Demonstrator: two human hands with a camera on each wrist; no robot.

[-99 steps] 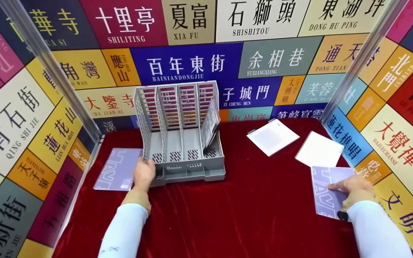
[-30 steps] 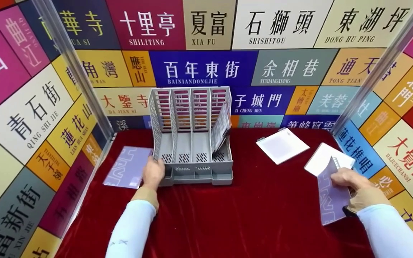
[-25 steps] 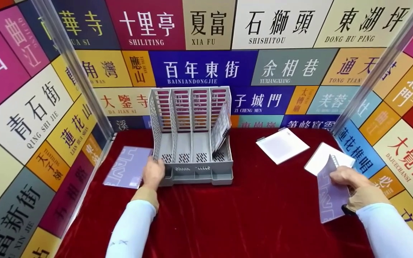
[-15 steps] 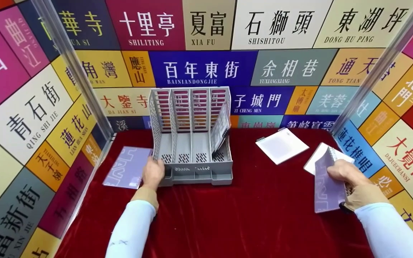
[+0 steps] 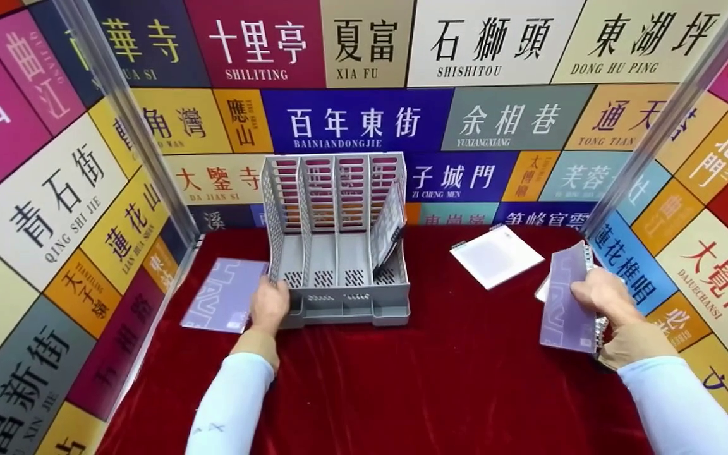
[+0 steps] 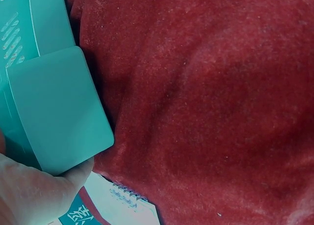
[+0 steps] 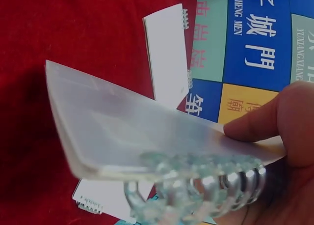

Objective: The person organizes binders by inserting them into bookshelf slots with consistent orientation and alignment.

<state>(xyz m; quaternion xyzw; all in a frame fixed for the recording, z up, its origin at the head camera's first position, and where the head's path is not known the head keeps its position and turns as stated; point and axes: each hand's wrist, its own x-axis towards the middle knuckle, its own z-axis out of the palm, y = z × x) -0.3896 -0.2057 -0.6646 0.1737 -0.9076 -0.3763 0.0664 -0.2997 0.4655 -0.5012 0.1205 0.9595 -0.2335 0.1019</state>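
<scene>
My right hand (image 5: 610,300) pinches a spiral notebook (image 5: 565,309) with a purple cover at the right of the head view. It is tilted up, and its coil faces the right wrist camera beside my thumb. My left hand (image 5: 269,304) grips the left front corner of a grey file rack (image 5: 339,308); in the left wrist view finger and thumb lie around that corner. The rack's rightmost slot holds a leaning spiral notebook (image 5: 389,224). Left of the rack lies another purple notebook (image 5: 225,296), partly behind my left hand.
A white spiral notepad (image 5: 497,256) lies right of the rack. A second white notepad (image 5: 541,291) is mostly hidden behind the raised notebook. Dark red cloth (image 5: 440,379) covers the table. Printed panels (image 5: 357,120) enclose the back and both sides.
My right hand was touching the purple notebook lying flat; it has picked it up, and tilted and moved it away from me and slightly left. My left hand has stayed on the rack.
</scene>
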